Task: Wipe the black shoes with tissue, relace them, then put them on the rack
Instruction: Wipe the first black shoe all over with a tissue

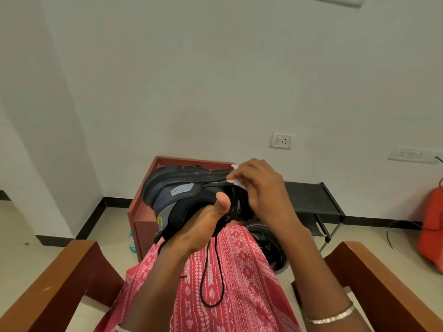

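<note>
Lace (211, 306) hangs in a loose loop over the lap, so relacing is not yet done. Left hand (203, 228) grips the shoe (167, 185) from below, thumb pressed flat on the upper; its other fingers are hidden behind the shoe. Shoe is held in the air above the knees, sole turned up and away. Right hand (261, 188) has curled fingers pinching the tissue (236, 182) against the sole edge near the toe. Looks like the wiping step. To do it well, keep the left grip firm, drag the tissue along the whole sole groove, turn the shoe to reach each side, and keep the lace out of the way. Second shoe (268, 245) lies on the floor beyond the knee. Rack (311, 197) stands farther back by the wall, beside a red cabinet (143, 226).
</note>
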Demonstrator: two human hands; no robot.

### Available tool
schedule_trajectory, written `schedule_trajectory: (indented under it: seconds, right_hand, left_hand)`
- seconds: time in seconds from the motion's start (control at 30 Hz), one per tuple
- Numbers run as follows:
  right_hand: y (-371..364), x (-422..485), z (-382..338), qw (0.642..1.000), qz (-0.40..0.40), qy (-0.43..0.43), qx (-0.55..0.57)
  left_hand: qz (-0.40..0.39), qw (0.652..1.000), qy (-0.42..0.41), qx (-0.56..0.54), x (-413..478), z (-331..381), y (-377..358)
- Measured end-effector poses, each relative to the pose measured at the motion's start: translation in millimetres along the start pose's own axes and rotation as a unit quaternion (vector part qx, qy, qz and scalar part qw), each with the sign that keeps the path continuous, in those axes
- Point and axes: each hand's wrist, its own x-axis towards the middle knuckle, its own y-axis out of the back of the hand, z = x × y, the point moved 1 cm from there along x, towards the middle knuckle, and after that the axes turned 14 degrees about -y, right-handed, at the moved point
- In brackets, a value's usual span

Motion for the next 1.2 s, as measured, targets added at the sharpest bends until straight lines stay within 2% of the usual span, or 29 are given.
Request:
schedule_trajectory:
  seconds: [0.1,0.23,0.3,0.37,0.5,0.73,0.87,1.0,1.1,1.2]
  right_hand:
    - [9,-4,18,0.999,0.020,-0.032,-0.004]
    - [13,0,-4,0.998,-0.013,-0.030,0.054]
    - [8,3,-25,0.996,-0.039,-0.002,0.076]
    - [3,5,-37,0.996,-0.045,0.048,0.052]
    - [7,9,-21,0.996,-0.045,0.067,0.030]
    - [18,2,38,1.000,-0.004,-0.002,-0.021]
    - [12,0,22,0.999,0.027,0.019,-0.008]
    - [1,-3,-11,0.996,0.039,0.060,0.058]
    - [-3,-6,-17,0.994,0.029,0.080,0.069]
    - [2,-7,3,0.997,0.034,0.053,0.052]
  left_hand:
    - [-0.005,1.000,0.011,-0.014,1,-2,-1]
    - [-0.025,0.999,0.008,0.021,1,1,-7]
    - [-0.044,0.995,0.004,0.086,2,8,-11]
    - [-0.062,0.990,0.008,0.125,2,10,-13]
    - [-0.074,0.983,0.021,0.166,4,4,-11]
    - [-0.047,0.992,0.014,0.118,2,4,-8]
    - [-0.072,0.985,0.028,0.153,6,1,-13]
    - [-0.088,0.974,0.042,0.203,7,7,-16]
    - [-0.085,0.978,0.026,0.190,6,3,-16]
    - [-0.079,0.983,0.034,0.161,7,-4,-13]
